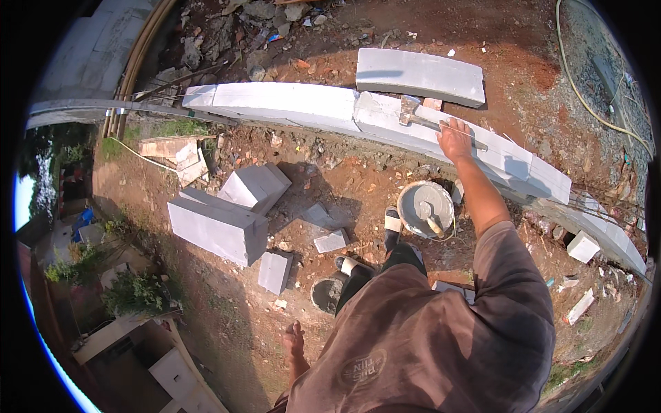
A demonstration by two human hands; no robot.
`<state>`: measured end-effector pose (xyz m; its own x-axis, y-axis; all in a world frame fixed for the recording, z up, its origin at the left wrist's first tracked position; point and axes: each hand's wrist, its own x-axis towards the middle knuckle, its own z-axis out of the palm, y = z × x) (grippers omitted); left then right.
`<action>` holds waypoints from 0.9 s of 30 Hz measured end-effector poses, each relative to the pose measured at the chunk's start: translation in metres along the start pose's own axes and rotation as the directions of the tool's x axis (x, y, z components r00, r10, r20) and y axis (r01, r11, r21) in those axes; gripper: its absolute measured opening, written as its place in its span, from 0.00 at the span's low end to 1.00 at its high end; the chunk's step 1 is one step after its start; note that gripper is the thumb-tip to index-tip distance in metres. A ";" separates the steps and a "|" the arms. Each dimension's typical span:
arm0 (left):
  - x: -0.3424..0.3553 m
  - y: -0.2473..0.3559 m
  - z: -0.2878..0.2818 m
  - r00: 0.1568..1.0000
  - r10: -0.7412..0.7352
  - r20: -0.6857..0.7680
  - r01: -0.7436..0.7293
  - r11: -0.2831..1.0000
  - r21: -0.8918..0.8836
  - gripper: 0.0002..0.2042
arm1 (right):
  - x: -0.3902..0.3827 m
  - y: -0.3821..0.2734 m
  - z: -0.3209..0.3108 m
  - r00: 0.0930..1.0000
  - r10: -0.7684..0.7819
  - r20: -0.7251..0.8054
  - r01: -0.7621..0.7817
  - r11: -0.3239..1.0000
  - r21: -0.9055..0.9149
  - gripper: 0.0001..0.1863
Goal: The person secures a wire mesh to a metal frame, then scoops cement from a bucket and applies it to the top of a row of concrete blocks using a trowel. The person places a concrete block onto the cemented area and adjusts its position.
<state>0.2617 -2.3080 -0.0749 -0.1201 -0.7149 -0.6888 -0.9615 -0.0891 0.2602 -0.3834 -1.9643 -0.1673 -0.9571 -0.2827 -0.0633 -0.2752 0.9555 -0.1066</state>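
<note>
One long row of pale lightweight blocks [286,98] makes a low wall across the far side, and the worker leans toward it with the right arm [482,196] stretched out. On top of the row, right of the middle, lies a hammer [408,110], its head to the left and its handle slanting right and nearer.

From where I stand, the step looks like taking up the hammer to work along those blocks. To do it well, I'd wrap the fingers right round the handle before lifting, then keep any taps light and flat, away from the corners, which would likely chip. Footing matters too: a mortar bucket [401,219] with a trowel [434,225] in it stands just beside one foot [392,224], on the near side of the wall, and could easily be kicked.

The right grip [454,140] lies palm down across the handle, its fingers a little apart and pointing away; whether it closes underneath or merely rests there, I can't tell. The left grip [294,341] hangs at the near left, well apart from the wall, fingers loosely curled, with nothing visible in it.
</note>
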 end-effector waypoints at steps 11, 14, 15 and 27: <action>-0.018 -0.011 0.014 0.999 0.026 -0.026 -0.026 1.000 -0.007 0.26 | -0.010 0.044 0.015 0.992 -0.110 -0.067 0.111 0.994 0.011 0.18; -0.020 -0.001 0.021 0.989 0.006 -0.145 -0.013 0.999 -0.051 0.24 | -0.031 0.077 0.007 0.994 -0.091 -0.059 0.090 0.996 -0.005 0.18; -0.020 0.000 0.023 0.984 0.003 -0.180 -0.016 0.998 -0.066 0.24 | -0.038 0.093 0.006 0.996 -0.073 -0.058 0.071 0.997 -0.033 0.19; 0.013 0.051 0.003 0.944 0.322 -0.072 -0.304 0.934 0.190 0.18 | -0.093 0.157 0.021 0.965 -0.028 -0.261 -0.004 0.993 -0.121 0.21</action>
<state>0.2105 -2.3195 -0.0732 -0.4053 -0.7535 -0.5178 -0.9080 0.2659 0.3238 -0.3361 -1.7900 -0.1988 -0.9397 -0.2771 0.2006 -0.2800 0.9599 0.0147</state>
